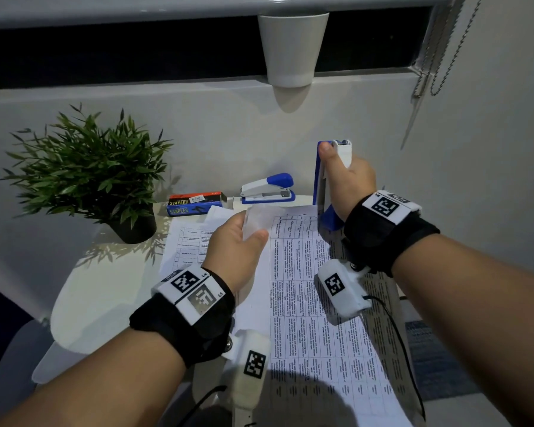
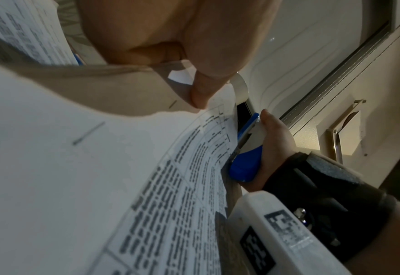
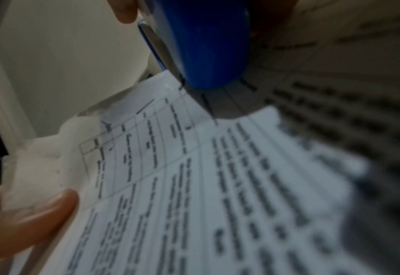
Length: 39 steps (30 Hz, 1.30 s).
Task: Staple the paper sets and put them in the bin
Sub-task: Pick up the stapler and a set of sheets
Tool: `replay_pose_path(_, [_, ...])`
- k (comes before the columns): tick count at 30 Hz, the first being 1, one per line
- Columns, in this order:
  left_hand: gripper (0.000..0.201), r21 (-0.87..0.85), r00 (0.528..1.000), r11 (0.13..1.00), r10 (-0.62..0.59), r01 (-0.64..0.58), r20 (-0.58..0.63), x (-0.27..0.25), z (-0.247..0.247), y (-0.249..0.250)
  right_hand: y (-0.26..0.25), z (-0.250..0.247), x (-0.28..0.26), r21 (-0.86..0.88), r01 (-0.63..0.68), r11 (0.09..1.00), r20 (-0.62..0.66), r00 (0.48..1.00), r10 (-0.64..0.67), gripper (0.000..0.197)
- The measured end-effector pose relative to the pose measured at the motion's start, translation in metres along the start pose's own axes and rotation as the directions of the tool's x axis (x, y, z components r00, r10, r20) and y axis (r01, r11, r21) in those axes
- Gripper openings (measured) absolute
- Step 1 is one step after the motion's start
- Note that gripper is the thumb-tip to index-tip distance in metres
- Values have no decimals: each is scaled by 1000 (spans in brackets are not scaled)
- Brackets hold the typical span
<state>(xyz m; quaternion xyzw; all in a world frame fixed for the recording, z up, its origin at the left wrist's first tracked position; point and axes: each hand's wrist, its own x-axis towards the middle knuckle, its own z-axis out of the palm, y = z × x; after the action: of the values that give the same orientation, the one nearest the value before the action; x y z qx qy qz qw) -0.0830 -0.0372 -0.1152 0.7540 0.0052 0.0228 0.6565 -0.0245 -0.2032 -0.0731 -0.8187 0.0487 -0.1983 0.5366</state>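
Observation:
A printed paper set [image 1: 305, 303] is lifted off the white table [image 1: 105, 291]. My left hand [image 1: 253, 232] pinches its far left corner between thumb and fingers [image 2: 203, 89]. My right hand [image 1: 342, 174] grips a blue and white stapler [image 1: 324, 180] held upright, nose down on the paper's [image 3: 194, 186] far right corner. In the right wrist view the stapler's blue end [image 3: 206, 46] sits on that corner, and my left thumb [image 3: 29, 219] shows at the lower left. A white cone-shaped bin [image 1: 292, 47] hangs on the window ledge straight ahead.
A second blue and white stapler [image 1: 267, 189] and a box of staples [image 1: 195, 203] lie at the table's back. A potted green plant [image 1: 105, 177] stands at the left. More printed sheets [image 1: 191, 241] lie under my left hand. Blind chains [image 1: 444, 57] hang at the right.

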Motion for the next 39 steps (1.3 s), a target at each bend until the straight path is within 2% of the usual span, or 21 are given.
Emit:
replay_pose_path(12, [28, 66, 1000, 997, 26, -25, -5, -2, 5, 1, 3, -1, 1, 60, -33, 998, -11, 999, 33, 44])
replay_pose_path(16, [26, -8, 1000, 1000, 5, -5, -24, 3, -3, -1, 4, -8, 5, 27, -15, 1000, 12, 1000, 15, 46])
replay_pose_path(22, [28, -56, 1000, 998, -10, 9, -12, 5, -6, -1, 13, -21, 13, 17, -72, 997, -82, 994, 74, 47])
replay_pose_path(27, [27, 1, 999, 1000, -23, 23, -21, 5, -5, -1, 17, -23, 12, 19, -54, 998, -101, 993, 56, 48])
replay_pose_path(39, [28, 1, 1000, 1000, -6, 6, -5, 3, -6, -2, 13, -21, 10, 40, -69, 997, -95, 993, 73, 48])
